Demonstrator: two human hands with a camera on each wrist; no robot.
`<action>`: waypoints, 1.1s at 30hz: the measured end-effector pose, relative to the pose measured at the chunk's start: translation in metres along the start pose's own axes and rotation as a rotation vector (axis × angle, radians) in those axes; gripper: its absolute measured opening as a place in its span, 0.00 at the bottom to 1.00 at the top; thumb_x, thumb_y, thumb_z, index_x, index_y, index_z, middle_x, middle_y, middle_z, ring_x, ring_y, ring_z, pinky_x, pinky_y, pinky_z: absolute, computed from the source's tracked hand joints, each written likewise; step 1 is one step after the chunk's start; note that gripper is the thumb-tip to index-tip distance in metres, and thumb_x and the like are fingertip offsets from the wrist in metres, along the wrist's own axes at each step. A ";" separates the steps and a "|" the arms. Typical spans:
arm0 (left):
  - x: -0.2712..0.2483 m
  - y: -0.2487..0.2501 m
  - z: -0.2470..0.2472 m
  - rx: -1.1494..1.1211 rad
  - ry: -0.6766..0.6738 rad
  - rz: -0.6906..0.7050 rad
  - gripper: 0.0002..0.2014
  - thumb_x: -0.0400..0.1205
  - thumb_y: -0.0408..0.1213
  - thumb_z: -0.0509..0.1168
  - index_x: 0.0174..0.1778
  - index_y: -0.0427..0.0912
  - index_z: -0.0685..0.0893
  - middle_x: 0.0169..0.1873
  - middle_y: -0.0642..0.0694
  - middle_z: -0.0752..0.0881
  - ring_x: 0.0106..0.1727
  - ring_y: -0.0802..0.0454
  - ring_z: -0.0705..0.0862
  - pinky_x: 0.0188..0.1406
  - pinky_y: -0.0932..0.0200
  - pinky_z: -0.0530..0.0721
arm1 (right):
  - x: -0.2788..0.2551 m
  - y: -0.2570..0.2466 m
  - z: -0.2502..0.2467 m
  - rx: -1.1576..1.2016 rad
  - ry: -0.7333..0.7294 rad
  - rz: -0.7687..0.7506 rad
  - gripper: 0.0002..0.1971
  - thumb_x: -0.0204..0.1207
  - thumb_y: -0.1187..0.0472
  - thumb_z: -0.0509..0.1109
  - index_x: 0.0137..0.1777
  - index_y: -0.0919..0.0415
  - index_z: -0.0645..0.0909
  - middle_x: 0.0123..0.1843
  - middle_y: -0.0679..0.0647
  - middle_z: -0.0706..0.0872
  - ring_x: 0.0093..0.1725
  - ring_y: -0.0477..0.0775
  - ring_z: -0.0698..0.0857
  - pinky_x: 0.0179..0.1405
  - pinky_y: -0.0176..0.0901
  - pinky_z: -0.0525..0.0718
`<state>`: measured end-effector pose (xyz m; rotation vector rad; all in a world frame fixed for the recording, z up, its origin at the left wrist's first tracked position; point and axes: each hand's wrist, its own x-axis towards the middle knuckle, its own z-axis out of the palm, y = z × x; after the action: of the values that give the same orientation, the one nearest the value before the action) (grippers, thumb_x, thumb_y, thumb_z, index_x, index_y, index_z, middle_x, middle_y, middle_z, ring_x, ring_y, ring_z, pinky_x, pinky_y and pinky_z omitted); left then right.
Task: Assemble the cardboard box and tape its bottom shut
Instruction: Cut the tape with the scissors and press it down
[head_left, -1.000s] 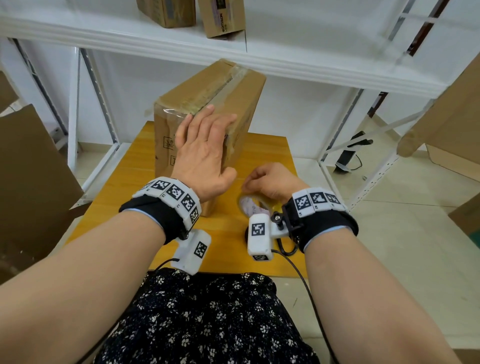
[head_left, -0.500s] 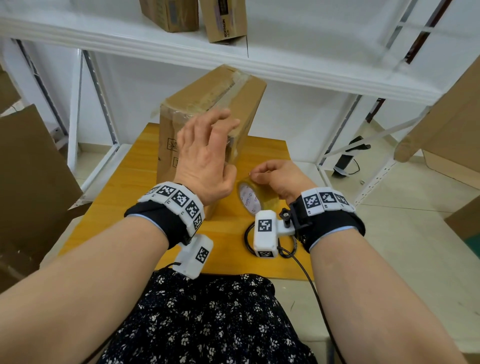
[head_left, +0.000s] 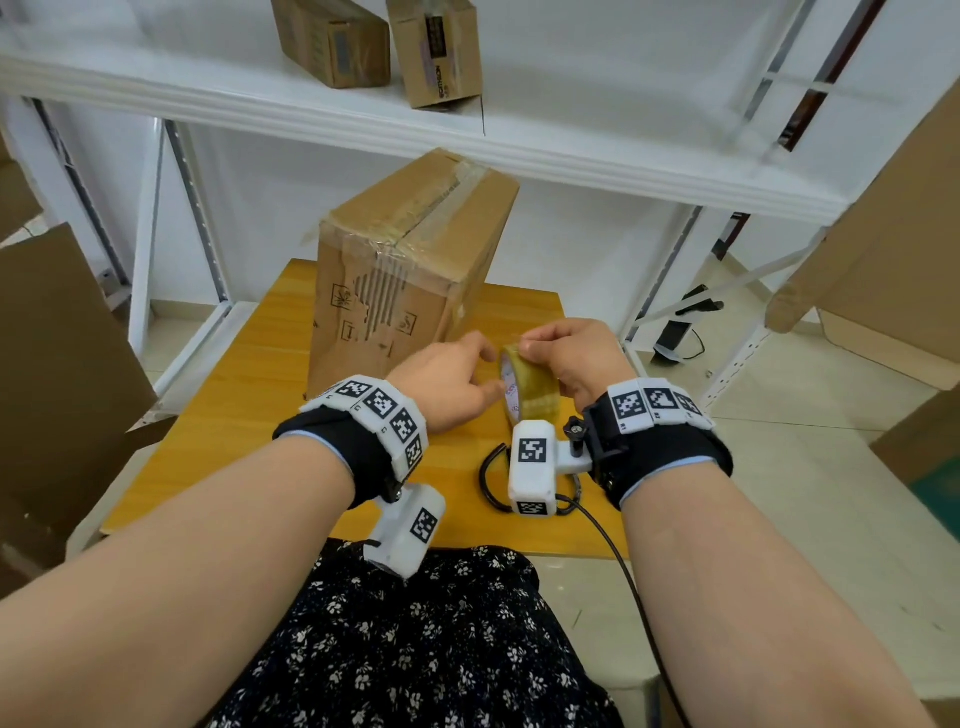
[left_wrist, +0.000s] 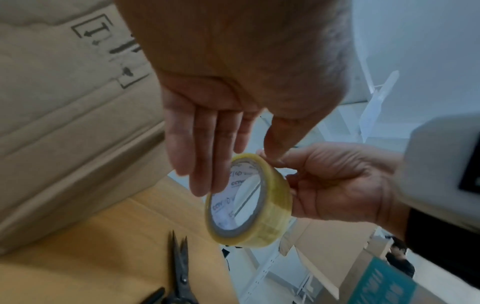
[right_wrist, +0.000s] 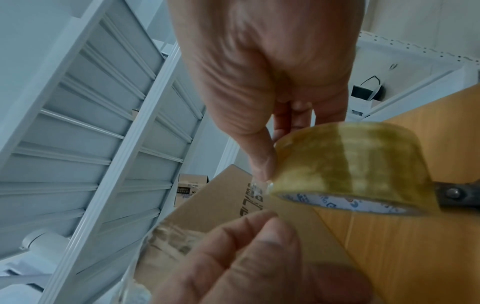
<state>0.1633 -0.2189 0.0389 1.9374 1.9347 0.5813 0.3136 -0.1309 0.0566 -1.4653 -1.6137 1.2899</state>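
A brown cardboard box (head_left: 410, 270) stands upright on the wooden table (head_left: 249, 415), clear tape running along its top seam and down its near face. In front of it, my right hand (head_left: 571, 358) holds a roll of clear tape (head_left: 530, 395) on edge, thumb and fingers pinching its rim (right_wrist: 350, 160). My left hand (head_left: 447, 384) is beside the roll, off the box. In the left wrist view its fingers (left_wrist: 202, 154) are straight across the roll's open face (left_wrist: 272, 205), and its thumb meets the roll's top edge by the right hand (left_wrist: 337, 185).
Black scissors (left_wrist: 179, 267) lie on the table just below the roll. A white shelf (head_left: 519, 145) overhangs the box and carries two small cartons (head_left: 332, 41). Flat cardboard leans at the left (head_left: 52, 389) and more stands at the right (head_left: 883, 234).
My left hand came off the box's near face and moved down right to the tape roll. My right hand lifted the roll from the table and turned it upright.
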 end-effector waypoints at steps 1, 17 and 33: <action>0.002 0.000 0.003 -0.118 -0.032 -0.052 0.24 0.81 0.55 0.63 0.70 0.50 0.70 0.42 0.52 0.89 0.44 0.53 0.87 0.48 0.46 0.88 | -0.002 0.000 -0.001 0.006 0.001 0.000 0.05 0.76 0.66 0.79 0.41 0.55 0.89 0.44 0.55 0.93 0.47 0.56 0.92 0.46 0.53 0.92; 0.018 0.021 0.020 -0.977 -0.126 -0.267 0.37 0.78 0.25 0.71 0.81 0.40 0.63 0.61 0.36 0.84 0.55 0.40 0.88 0.47 0.45 0.90 | -0.011 0.009 -0.015 -0.015 -0.238 -0.046 0.08 0.74 0.70 0.79 0.38 0.58 0.88 0.35 0.51 0.91 0.44 0.54 0.90 0.57 0.58 0.90; 0.035 0.012 0.026 -0.801 -0.010 -0.343 0.36 0.74 0.32 0.75 0.78 0.37 0.69 0.58 0.37 0.86 0.54 0.39 0.88 0.49 0.39 0.89 | -0.005 0.029 0.007 0.356 0.007 0.157 0.04 0.76 0.71 0.75 0.44 0.63 0.90 0.43 0.59 0.93 0.42 0.56 0.92 0.38 0.51 0.93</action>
<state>0.1865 -0.1832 0.0239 1.0844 1.6039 1.0308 0.3190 -0.1398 0.0285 -1.3887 -1.2043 1.5642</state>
